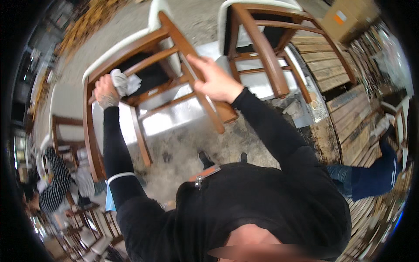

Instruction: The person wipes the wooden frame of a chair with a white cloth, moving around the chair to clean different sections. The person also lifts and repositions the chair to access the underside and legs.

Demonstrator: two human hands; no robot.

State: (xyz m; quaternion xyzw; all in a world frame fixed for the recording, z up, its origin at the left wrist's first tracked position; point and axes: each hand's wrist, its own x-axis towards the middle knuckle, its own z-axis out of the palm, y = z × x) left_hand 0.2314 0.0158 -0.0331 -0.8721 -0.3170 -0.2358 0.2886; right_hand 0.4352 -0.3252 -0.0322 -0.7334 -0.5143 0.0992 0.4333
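A brown wooden chair [150,65] with a white padded back lies tipped over in front of me, its legs pointing toward me. My left hand [106,91] is closed on a crumpled white cloth [124,83] and rests at the chair's left frame corner. My right hand [214,79] lies against the right-hand leg, fingers stretched out and thumb apart, with nothing gripped. Dark fabric on the chair's underside shows between the rails.
A second tipped chair [266,48] lies to the right on the same white surface [172,114]. Wooden pallets [318,65] and a cardboard box [349,19] are beyond it. A person in dark blue [371,179] is at right, another in a patterned top [56,185] at left, near more chairs.
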